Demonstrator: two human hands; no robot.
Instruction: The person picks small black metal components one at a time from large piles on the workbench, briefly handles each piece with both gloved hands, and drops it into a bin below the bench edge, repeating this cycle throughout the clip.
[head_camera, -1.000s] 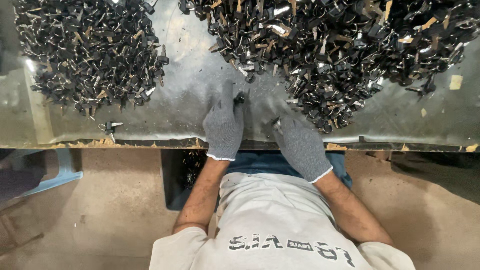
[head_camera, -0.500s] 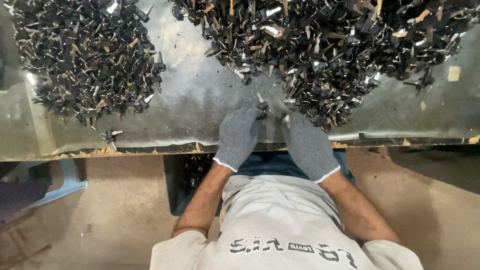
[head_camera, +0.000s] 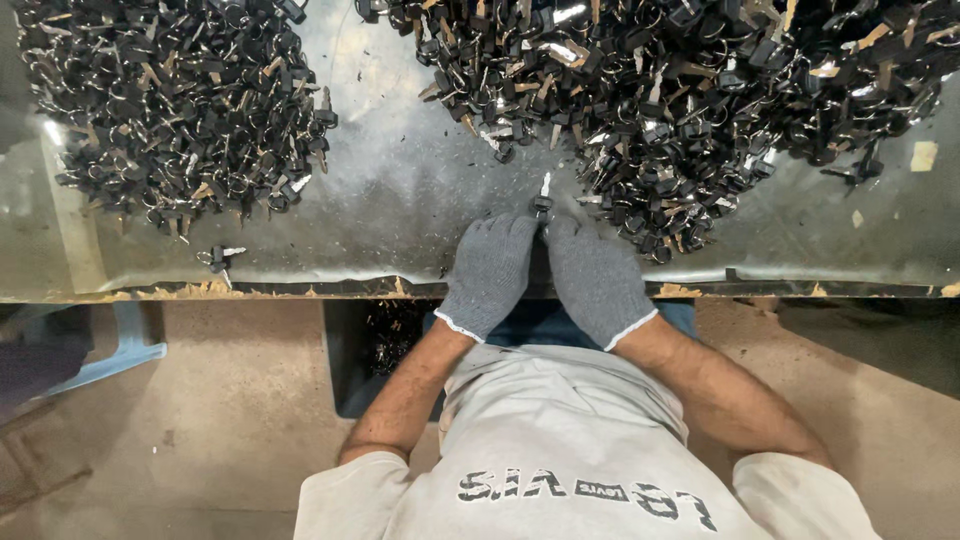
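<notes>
At the near edge of the counter (head_camera: 400, 215), the gloved left hand (head_camera: 490, 272) and right hand (head_camera: 592, 278) sit side by side, fingertips pinched together on one small key (head_camera: 543, 200). It stands upright between two heaps of keys, the left heap (head_camera: 175, 110) and the right heap (head_camera: 680, 100).

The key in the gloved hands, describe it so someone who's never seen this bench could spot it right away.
On the grey metal bench, look between the two dark heaps, near the front edge. There the left hand and right hand, both in grey gloves, meet around one key. Its black head and silver blade stick up alone above the fingertips, apart from either pile.
</notes>
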